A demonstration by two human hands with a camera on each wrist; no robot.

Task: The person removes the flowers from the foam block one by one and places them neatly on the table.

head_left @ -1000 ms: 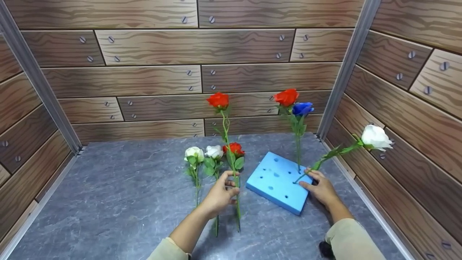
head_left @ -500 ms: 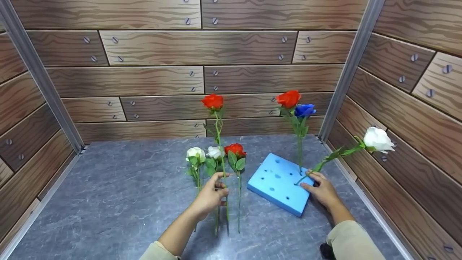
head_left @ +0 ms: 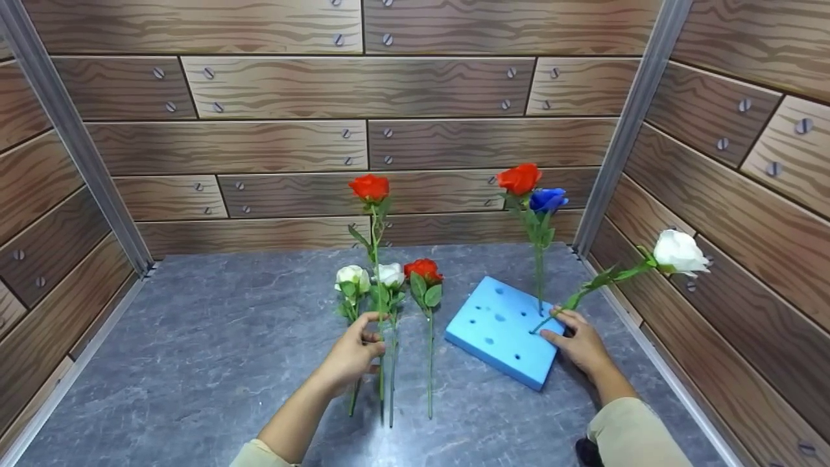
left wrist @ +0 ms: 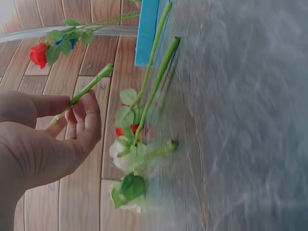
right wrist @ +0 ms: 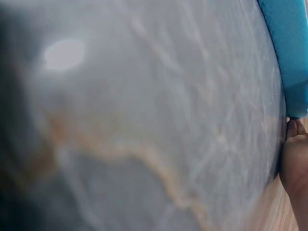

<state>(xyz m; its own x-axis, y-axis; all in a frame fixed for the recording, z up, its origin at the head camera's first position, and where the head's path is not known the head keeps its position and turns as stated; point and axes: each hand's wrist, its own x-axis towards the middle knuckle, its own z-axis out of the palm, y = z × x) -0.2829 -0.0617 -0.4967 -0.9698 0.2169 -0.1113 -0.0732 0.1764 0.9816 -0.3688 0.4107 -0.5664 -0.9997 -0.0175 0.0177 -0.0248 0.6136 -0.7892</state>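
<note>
My left hand [head_left: 350, 357] pinches the green stem of a red rose [head_left: 370, 188] and holds it upright above the table. The left wrist view shows the cut end of that stem [left wrist: 98, 79] past my thumb and fingers. Under it lie a cream rose [head_left: 352, 279], a white rose [head_left: 390, 275] and another red rose [head_left: 423, 268], stems toward me. My right hand [head_left: 583, 344] grips the right edge of a blue foam block [head_left: 465, 332], thumb on top. In the block stand a red rose [head_left: 519, 178], a blue rose [head_left: 548, 199] and a white rose [head_left: 679, 251] leaning right.
Several holes show in the block's top. The grey marbled table [head_left: 194, 350] is bounded by wood-patterned panels [head_left: 292, 146] at the back and both sides, with metal posts [head_left: 616, 149] in the corners.
My left hand has moved left with the upright red rose, from over the lying red rose to over the white one. My right hand has stayed on the foam block.
</note>
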